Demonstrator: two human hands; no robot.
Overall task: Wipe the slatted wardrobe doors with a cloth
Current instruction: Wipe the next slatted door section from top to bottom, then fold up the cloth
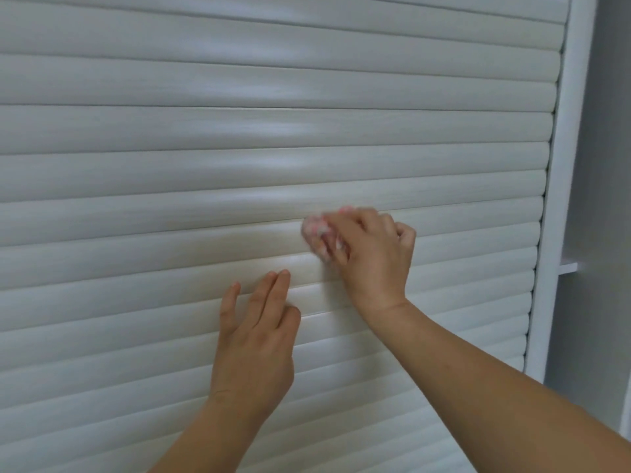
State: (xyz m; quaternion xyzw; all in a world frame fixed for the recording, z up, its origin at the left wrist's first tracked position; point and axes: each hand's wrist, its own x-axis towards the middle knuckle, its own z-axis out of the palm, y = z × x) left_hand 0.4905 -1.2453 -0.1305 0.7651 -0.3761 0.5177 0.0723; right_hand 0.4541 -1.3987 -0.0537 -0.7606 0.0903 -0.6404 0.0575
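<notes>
- The right hand has its fingers curled around a crumpled pink-and-white cloth and presses it on the slatted wardrobe door.
- The left hand, at 7 o'clock from the cloth, lies with straight fingers on the slats.

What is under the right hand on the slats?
A bunched pink-and-white cloth, held by the right hand against the slatted door. The fingers cover most of it; the slat beneath is hidden.
</notes>
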